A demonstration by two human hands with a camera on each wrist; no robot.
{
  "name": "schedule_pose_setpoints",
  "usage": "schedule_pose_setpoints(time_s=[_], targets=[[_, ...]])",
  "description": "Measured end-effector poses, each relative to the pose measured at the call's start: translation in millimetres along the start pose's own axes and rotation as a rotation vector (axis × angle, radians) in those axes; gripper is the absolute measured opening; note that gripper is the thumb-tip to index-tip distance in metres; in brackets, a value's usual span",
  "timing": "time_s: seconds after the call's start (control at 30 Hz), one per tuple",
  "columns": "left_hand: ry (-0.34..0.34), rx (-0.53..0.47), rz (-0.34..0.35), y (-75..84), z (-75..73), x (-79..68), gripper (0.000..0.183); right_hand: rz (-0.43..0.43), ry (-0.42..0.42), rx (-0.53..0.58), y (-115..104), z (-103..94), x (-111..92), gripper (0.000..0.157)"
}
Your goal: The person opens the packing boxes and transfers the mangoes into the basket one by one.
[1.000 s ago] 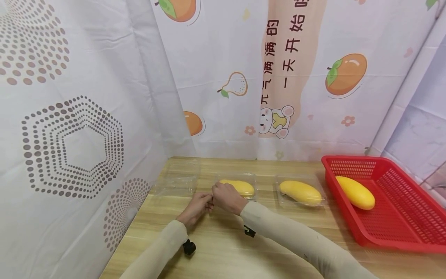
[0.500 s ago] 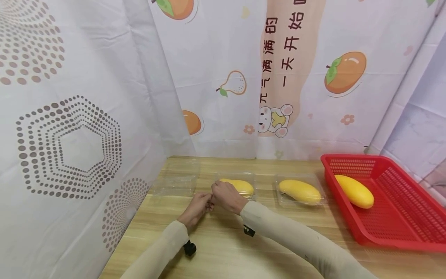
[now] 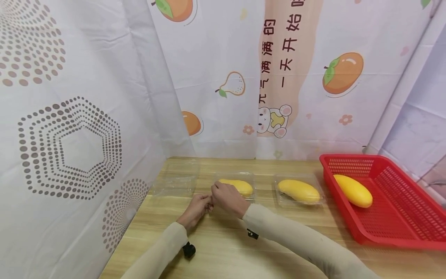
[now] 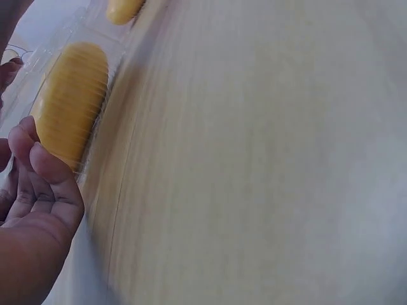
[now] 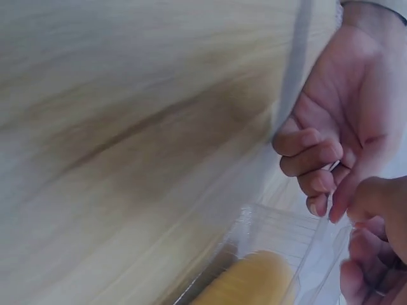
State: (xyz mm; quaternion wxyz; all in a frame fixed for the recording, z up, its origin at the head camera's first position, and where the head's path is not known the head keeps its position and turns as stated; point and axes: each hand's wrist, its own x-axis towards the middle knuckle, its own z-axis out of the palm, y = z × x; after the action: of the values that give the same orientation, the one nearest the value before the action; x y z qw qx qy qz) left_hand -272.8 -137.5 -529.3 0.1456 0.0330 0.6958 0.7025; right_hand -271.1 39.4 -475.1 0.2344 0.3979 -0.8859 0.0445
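A clear plastic clamshell box [image 5: 273, 230] holds a yellow mango [image 3: 244, 188] in the middle of the row. At the box's left end, both hands meet. My left hand [image 3: 196, 209] pinches the thin plastic edge between thumb and fingers; its other fingers are curled in the right wrist view. My right hand [image 3: 228, 198] grips the same corner from above and covers part of the mango. Right beside my left hand [image 4: 44, 190], the mango [image 4: 73, 101] shows through the ribbed plastic in the left wrist view.
An open clear box [image 3: 175, 186] stands at the back left. Another clear box [image 3: 322, 200] with a mango [image 3: 299, 191] sits to the right. Beyond it, a red basket [image 3: 397, 232] holds one mango [image 3: 353, 191]. Curtains [image 3: 216, 147] hang behind the wooden table [image 3: 223, 255].
Both hands stay at the same box corner. My right wrist and forearm have shifted very slightly; the boxes, mangoes and basket have not moved on the table.
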Motion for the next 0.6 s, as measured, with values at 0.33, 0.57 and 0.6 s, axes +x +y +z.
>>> schedule_pose_setpoints(time_s=[0.33, 0.57, 0.6], targets=[[-0.007, 0.032, 0.013, 3.6, 0.4, -1.4, 0.030, -0.028, 0.009, -0.169, 0, -3.2, -20, 0.017], [-0.034, 0.047, 0.027, 5.2, -0.9, -1.1, 0.035, -0.009, 0.020, -0.200, 2, -6.8, -30, 0.022], [-0.037, 0.051, 0.028, 5.7, -1.2, -0.8, 0.035, -0.005, 0.025, -0.204, 2, -6.7, -31, 0.021]])
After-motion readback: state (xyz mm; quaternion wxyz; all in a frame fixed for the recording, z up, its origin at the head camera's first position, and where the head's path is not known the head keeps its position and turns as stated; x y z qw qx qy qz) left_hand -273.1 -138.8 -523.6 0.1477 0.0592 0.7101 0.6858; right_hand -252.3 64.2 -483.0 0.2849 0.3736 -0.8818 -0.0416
